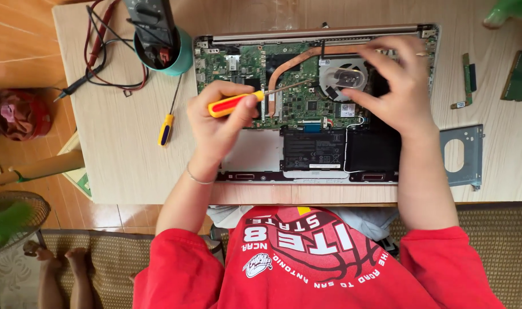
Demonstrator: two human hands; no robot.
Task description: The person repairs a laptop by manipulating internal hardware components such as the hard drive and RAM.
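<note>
An opened laptop (295, 109) lies bottom-up on the wooden table (123, 149), its green board, copper heat pipe, fan (341, 74) and black battery (313, 149) exposed. My left hand (215, 129) grips a screwdriver with a red and yellow handle (229, 104). Its shaft points right, with the tip near the heat pipe beside the fan. My right hand (395, 86) rests fingers-down on the right part of the fan and the area beside it. I cannot tell whether it holds anything.
A second screwdriver with a yellow and blue handle (167, 127) lies left of the laptop. A teal cup (178, 57) holds a meter with trailing leads (100, 63). To the right lie a metal drive bracket (464, 154), a narrow circuit strip (467, 80) and a green memory module (521, 74).
</note>
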